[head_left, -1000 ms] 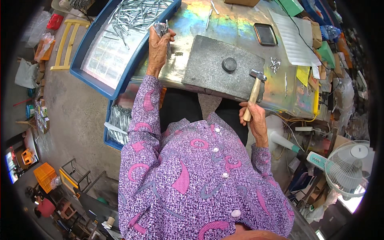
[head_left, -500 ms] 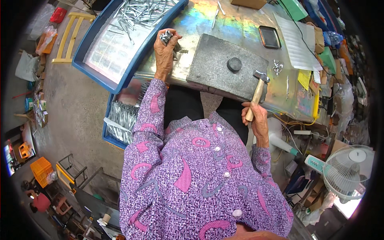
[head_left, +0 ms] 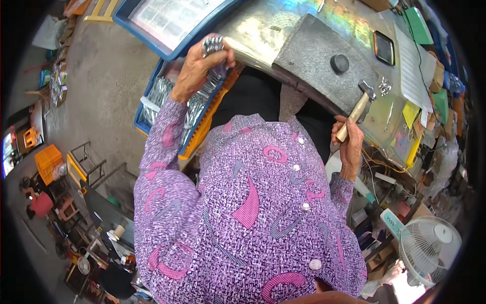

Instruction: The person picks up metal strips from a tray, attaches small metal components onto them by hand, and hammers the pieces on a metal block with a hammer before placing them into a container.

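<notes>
My left hand (head_left: 194,71) is closed around a bundle of slim metal rods (head_left: 212,44), their ends showing above the fist. It is over the lower blue tray (head_left: 138,120), where many similar rods (head_left: 161,92) lie. My right hand (head_left: 350,143) grips the end of a hammer's wooden handle (head_left: 359,109) at the bench's front edge. The hammer's metal head rests near the right end of a grey slab (head_left: 309,55). On that slab sits a short black round block (head_left: 339,64).
A larger blue tray (head_left: 121,16) stands at the upper left, its visible part lined in white. Small metal pieces (head_left: 386,86) and a phone (head_left: 385,49) lie right of the slab. A white fan (head_left: 430,248) stands at the lower right. An orange crate (head_left: 49,164) is far left.
My left hand has moved from above the bench toward me, over the lower tray, still holding the rods. The view has shifted; the right hand keeps hold of the hammer.
</notes>
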A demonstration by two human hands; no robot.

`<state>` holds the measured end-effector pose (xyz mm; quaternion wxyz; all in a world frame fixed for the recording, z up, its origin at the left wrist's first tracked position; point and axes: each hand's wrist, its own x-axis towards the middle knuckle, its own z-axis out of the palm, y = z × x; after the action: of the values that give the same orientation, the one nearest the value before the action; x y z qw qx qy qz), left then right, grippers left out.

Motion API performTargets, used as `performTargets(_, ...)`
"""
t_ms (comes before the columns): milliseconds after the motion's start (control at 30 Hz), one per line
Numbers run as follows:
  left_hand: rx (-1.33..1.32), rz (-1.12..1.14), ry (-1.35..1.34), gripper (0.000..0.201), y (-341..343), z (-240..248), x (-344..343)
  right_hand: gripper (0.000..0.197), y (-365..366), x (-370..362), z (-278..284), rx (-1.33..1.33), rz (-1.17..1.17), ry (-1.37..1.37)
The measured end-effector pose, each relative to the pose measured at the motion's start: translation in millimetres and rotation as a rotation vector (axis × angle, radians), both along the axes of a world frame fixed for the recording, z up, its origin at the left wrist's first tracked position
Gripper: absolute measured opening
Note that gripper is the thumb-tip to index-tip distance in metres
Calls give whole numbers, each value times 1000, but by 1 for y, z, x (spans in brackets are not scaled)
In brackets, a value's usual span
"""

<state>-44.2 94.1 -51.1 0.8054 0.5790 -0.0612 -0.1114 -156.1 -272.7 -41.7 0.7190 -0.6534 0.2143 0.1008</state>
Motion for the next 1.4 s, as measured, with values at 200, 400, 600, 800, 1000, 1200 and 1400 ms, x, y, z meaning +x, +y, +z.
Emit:
performTargets(200,98,23,404,19,78,-82,-59,42,-1,-1,-2,24,19,-19)
performTargets(400,-191,568,569,25,121,-177,-63,43,0,-2,-5,-4,17,-21)
performTargets(600,358,563,192,16,127,-250,-37,43,-1,-3,-6,-25,1,-11)
performTargets(800,694,535,-18,40,156,-340,-63,44,7,5,-4,-33,61,-11)
performTargets(1000,1230,414,-227,40,93,-294,-32,44,3,0,-4,-101,-10,0)
performTargets(1200,1149,386,-142,40,90,-302,-28,44,3,3,-2,-124,13,12)
performTargets(1400,1164,433,-65,38,88,-327,-33,44,5,3,-2,-135,15,23)
